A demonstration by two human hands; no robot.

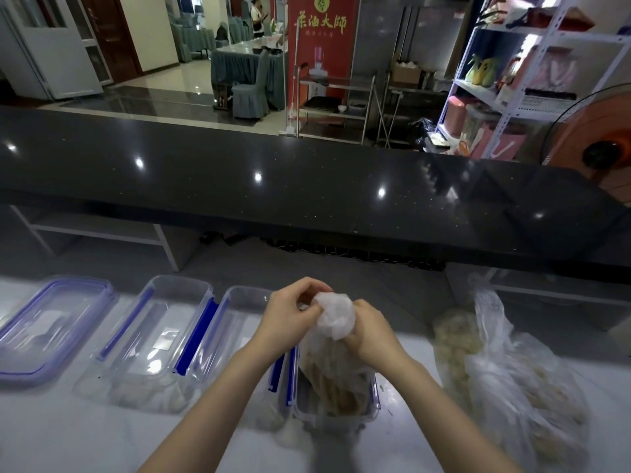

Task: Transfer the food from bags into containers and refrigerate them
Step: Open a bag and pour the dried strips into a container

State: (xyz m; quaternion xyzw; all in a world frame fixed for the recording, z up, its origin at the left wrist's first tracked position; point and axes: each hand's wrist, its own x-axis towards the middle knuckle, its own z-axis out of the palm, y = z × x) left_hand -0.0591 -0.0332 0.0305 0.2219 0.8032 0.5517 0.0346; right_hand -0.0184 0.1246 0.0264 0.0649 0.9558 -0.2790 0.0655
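Bag (333,367), translucent and full of brownish food, stands with its bottom inside an open clear container (370,406) with blue clips, at the near middle of the white counter (85,438). Its gathered white top rises between both hands, which meet just above the container. The left hand (290,319) comes in from the left, fingers curled, pinching the bunched plastic at the top of the bag. The right hand (370,331) is on the right side of the neck, fingers wrapped round it just below the bunch. Both forearms reach in from the bottom edge, crossing over the near counter.

Left of the held bag sit two more clear containers: one (235,322) just beside the left wrist, partly hidden by the arm, and another (153,339) further left with pale food pieces in its near end. A blue-rimmed lid (51,322) lies flat at the far left. To the right, well clear of the hands, lies a second bag (512,370) slumped on the counter, holding pale lumpy food; motion blur makes the contents hard to tell.

Beyond the counter runs a raised black bar top (307,186). Behind it are a red banner (322,35), a white shelf rack (532,73) and an orange fan (597,145) at the right edge.
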